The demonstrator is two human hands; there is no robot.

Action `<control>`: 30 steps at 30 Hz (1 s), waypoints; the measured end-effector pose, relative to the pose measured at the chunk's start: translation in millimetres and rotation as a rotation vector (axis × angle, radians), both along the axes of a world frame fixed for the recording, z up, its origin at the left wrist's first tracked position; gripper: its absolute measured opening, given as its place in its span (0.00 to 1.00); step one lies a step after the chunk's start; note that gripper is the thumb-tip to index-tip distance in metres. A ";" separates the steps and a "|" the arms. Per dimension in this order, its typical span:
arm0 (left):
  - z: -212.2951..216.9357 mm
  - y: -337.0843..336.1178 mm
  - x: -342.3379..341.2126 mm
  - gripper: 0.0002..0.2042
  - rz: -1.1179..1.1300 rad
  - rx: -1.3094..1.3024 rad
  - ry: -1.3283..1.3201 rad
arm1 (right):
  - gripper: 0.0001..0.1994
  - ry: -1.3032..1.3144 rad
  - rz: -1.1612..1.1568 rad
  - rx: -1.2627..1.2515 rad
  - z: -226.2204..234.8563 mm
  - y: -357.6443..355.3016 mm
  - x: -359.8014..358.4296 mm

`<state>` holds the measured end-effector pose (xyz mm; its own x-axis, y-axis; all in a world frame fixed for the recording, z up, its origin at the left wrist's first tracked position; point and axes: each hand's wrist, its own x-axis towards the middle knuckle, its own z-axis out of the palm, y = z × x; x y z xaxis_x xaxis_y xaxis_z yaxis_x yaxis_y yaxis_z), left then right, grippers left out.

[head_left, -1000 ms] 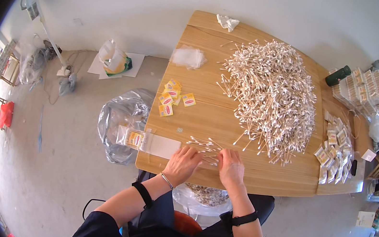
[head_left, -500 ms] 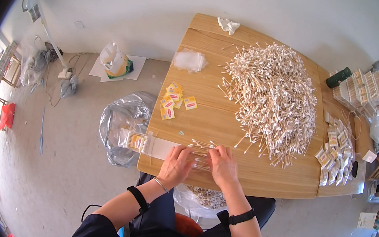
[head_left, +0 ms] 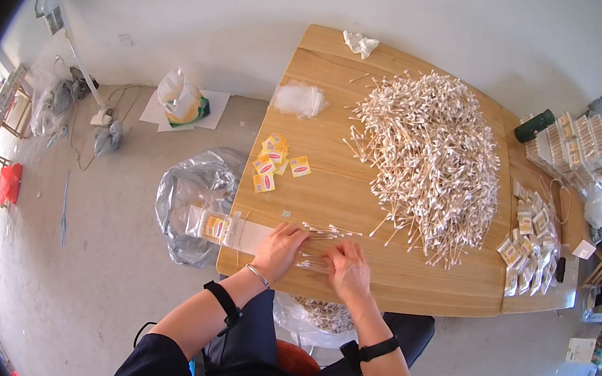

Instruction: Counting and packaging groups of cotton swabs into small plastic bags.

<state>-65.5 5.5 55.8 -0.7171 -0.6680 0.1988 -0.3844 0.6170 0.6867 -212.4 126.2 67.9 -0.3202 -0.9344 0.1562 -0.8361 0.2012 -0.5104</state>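
Near the table's front edge my left hand (head_left: 280, 252) is closed, with its fingertips on the left ends of some loose cotton swabs (head_left: 327, 231). My right hand (head_left: 349, 272) is bent into a pinch at the right ends of a lower group of cotton swabs (head_left: 312, 265); the fingers partly hide their grip. Beside my left hand lies a white strip (head_left: 252, 237). At its left end is a clear packet (head_left: 215, 227) of swabs with a yellow label card showing through. A large heap of cotton swabs (head_left: 432, 160) covers the table's right part.
On the wooden table (head_left: 332, 185) lie yellow label cards (head_left: 268, 162), clear bags (head_left: 299, 99) and crumpled tissue (head_left: 360, 44). Filled packets (head_left: 532, 240) and stacked packs (head_left: 576, 150) occupy the right side. A grey plastic bag (head_left: 181, 190) stands left; a bag of swabs (head_left: 321, 315) sits below the front edge.
My right hand has moved slightly down and its fingers have drawn in. The upper swabs now lie uncovered to the right of my left hand, which has barely moved.
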 end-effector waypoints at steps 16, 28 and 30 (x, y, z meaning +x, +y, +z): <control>8.0 21.8 -8.6 0.37 -0.136 -0.064 -0.014 | 0.09 0.100 -0.263 -0.125 -0.6 -18.0 -37.0; 2.3 17.6 -6.8 0.22 -0.072 -0.074 0.112 | 0.07 0.085 -0.109 -0.120 -2.9 4.6 -32.9; 2.6 17.9 -7.2 0.20 -0.084 -0.091 0.121 | 0.06 0.081 -0.120 -0.114 -5.7 9.0 -35.7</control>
